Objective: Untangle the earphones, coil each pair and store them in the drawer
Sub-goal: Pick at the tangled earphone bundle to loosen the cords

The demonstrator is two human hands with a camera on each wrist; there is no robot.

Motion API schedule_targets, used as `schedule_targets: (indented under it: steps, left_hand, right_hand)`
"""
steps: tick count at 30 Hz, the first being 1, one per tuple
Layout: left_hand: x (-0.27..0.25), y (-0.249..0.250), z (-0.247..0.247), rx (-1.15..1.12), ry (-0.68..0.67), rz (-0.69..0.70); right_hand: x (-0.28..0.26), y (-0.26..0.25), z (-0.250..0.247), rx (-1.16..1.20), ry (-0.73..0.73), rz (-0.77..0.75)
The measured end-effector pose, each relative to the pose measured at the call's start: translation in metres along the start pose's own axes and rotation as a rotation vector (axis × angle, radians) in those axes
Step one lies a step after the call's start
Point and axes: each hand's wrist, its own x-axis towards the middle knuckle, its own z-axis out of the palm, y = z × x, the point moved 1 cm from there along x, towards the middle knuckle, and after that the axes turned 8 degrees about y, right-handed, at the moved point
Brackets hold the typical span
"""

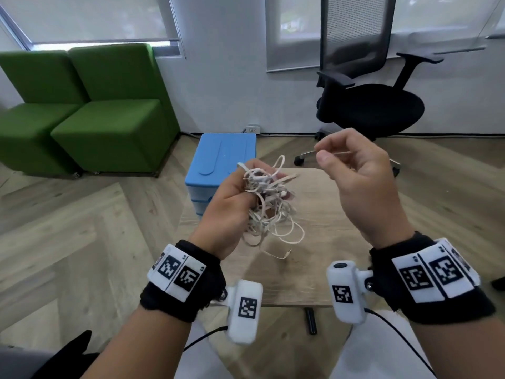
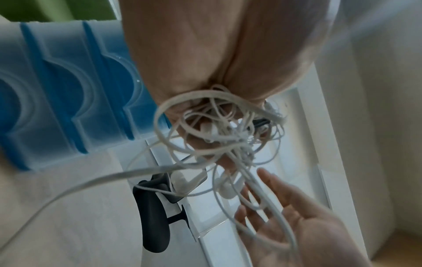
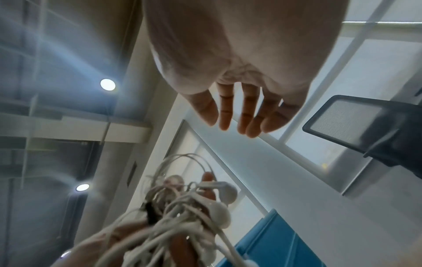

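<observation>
A tangled bundle of white earphones point(image 1: 273, 214) hangs from my left hand point(image 1: 232, 198), whose fingers are curled round its top, above the small wooden table point(image 1: 314, 263). Loose loops and a plug dangle below. In the left wrist view the earphones point(image 2: 217, 130) bunch at the fingers, with earbuds showing. My right hand point(image 1: 325, 157) is raised to the right of the bundle and slightly higher, apart from it. In the right wrist view the right hand point(image 3: 239, 115) has its fingers nearly straight and nothing in them. The blue drawer unit point(image 1: 218, 160) stands behind the table, drawers closed.
A black office chair point(image 1: 369, 105) stands at the back right and green seats point(image 1: 103, 127) at the back left. A small black object point(image 1: 311, 321) lies on the floor by the table's near edge. Wooden floor surrounds the table.
</observation>
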Motion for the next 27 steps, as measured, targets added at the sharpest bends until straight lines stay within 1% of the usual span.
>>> schedule_targets:
  steps: [1,2,4,6,9,11,12,14,16,19,22,25,27]
  left_hand:
    - [0.001,0.000,-0.001,-0.052,-0.002,-0.010]
    - [0.002,0.001,-0.002,-0.080,-0.004,-0.018]
    - [0.004,0.000,-0.003,-0.098,-0.033,-0.020]
    - [0.006,-0.002,-0.003,-0.111,-0.103,-0.013]
    - [0.004,-0.004,-0.002,-0.115,-0.219,-0.033]
    - [0.001,-0.006,-0.004,-0.092,-0.265,-0.057]
    - [0.000,-0.006,-0.005,-0.081,-0.286,-0.072]
    - [-0.002,-0.007,-0.008,-0.068,-0.308,-0.105]
    - [-0.003,-0.009,-0.012,-0.060,-0.281,-0.135]
    - [-0.005,-0.012,-0.017,-0.058,-0.233,-0.180]
    - [-0.004,-0.015,-0.022,0.011,-0.211,-0.207]
    - [-0.003,-0.014,-0.020,0.106,-0.196,-0.226]
    - [-0.003,-0.015,-0.019,0.141,-0.163,-0.236]
  right_hand:
    - [0.001,0.001,-0.001,0.001,-0.012,0.047]
    - [0.002,0.002,-0.001,0.014,-0.064,0.112]
    - [0.002,0.001,0.002,0.094,-0.237,0.292]
    - [-0.002,-0.002,0.010,0.169,-0.413,0.433]
    - [-0.008,-0.005,0.020,0.245,-0.611,0.486]
    - [-0.010,-0.005,0.024,0.278,-0.675,0.484]
    - [-0.010,-0.004,0.025,0.284,-0.684,0.483]
    - [-0.008,-0.003,0.023,0.298,-0.637,0.480]
    - [-0.004,0.000,0.019,0.347,-0.540,0.500]
    - [0.004,-0.001,0.009,0.508,-0.396,0.545]
    - [0.012,-0.002,-0.002,0.594,-0.280,0.555]
    - [0.018,-0.006,-0.007,0.584,-0.223,0.525]
    - [0.019,-0.007,-0.008,0.566,-0.204,0.514]
